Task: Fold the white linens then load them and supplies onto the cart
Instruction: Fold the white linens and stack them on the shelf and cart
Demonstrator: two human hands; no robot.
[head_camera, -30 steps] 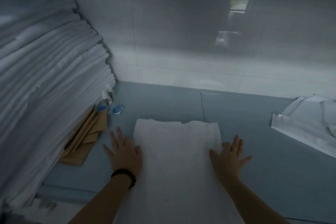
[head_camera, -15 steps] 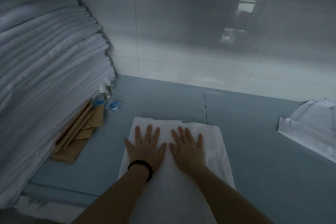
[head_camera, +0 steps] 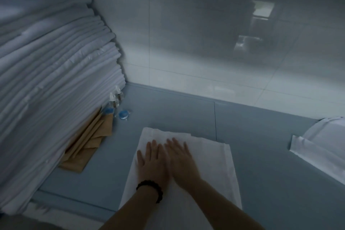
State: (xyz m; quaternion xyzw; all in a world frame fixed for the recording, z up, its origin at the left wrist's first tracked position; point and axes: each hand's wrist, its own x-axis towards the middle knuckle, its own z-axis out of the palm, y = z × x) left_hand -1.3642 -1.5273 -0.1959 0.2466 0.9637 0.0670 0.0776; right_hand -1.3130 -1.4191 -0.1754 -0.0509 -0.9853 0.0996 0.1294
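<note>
Linen (head_camera: 211,170), white and folded into a long strip, lay on the blue bench (head_camera: 261,155) right in front of you. Your left hand (head_camera: 153,162), with a dark bead bracelet (head_camera: 151,188) at the wrist, and your right hand (head_camera: 182,162) pressed flat on it side by side, fingers (head_camera: 154,145) straight and close together, gripping nothing. Left of it lay brown paper bags (head_camera: 87,147) against a tall stack of white sheets (head_camera: 46,89); two small bottles (head_camera: 113,101) stood further back. More white cloth (head_camera: 323,147) lay at the far right
</note>
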